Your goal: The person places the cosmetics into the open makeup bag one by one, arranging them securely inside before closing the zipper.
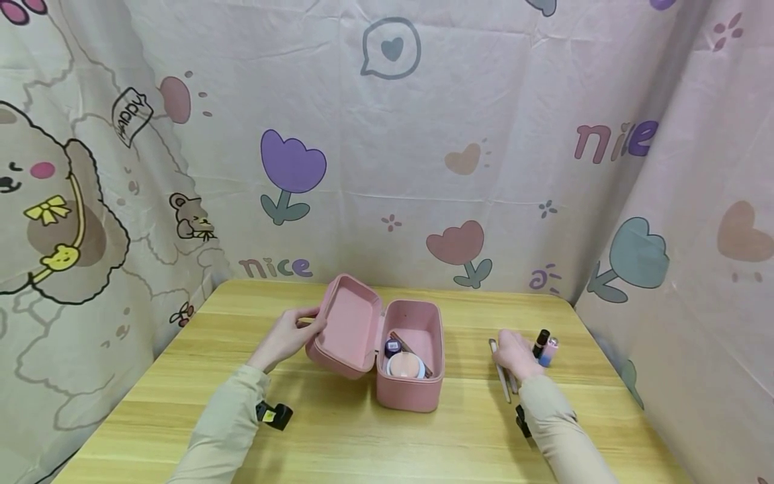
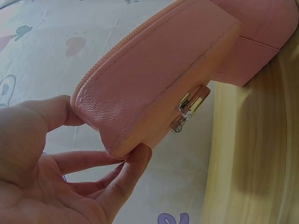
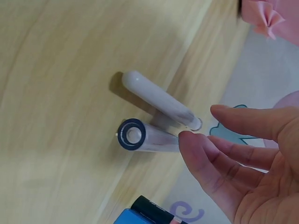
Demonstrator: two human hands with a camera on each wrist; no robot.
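Observation:
A pink cosmetic case stands on the table with its lid swung out to the left. My left hand grips the lid's outer corner, thumb on one side and fingers on the other. Inside the case lie a round powder compact, a small dark-capped jar and a thin brown stick. My right hand is over two slim pale sticks on the table. In the right wrist view, its parted thumb and fingers hover around the ends of the round-ended stick and the dark-ringed one.
Just right of my right hand stand a black-topped tube and a pink and blue bottle. The wooden table runs back to a printed curtain. A metal clasp shows on the lid.

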